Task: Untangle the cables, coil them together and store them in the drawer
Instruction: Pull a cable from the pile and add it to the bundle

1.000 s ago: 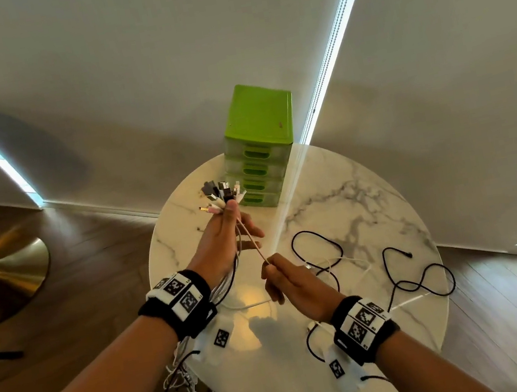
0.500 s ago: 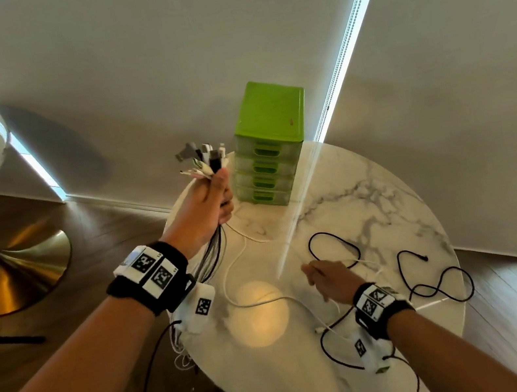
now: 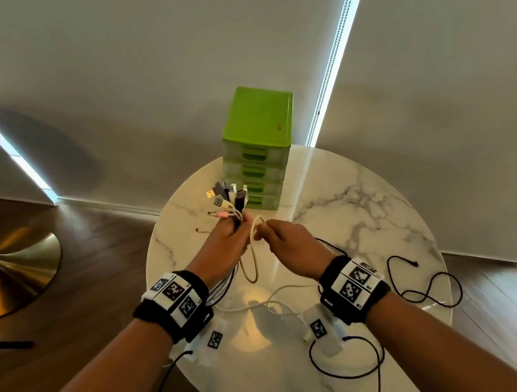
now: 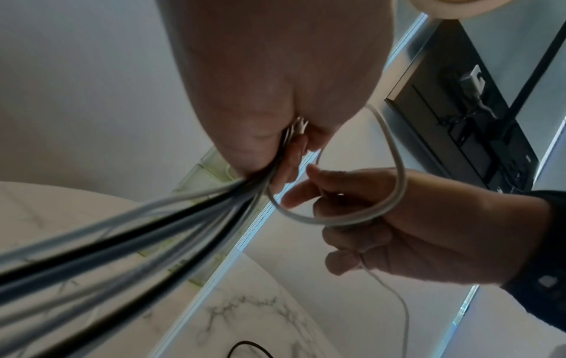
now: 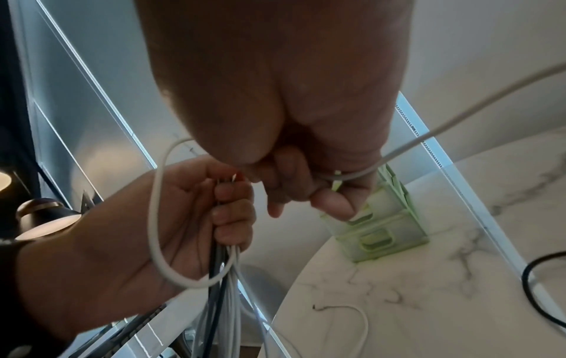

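Low in the frame, a black cable [image 3: 422, 288] is lying loose on the marble tabletop [image 3: 371, 196], uncollected. At centre, the left hand [image 3: 224, 246] is gripping the cable bundle [image 3: 230, 200], plugs fanning upward, while the right hand [image 3: 290, 245] is pinching a white cable [image 3: 253, 255] looped beside it. That loop could snag and knot. Beyond, the green drawer unit [image 3: 259, 147] is sitting closed.

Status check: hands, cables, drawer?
Left hand grips bundle. Right hand pinches white cable. Black cable loose on table. Drawers shut.
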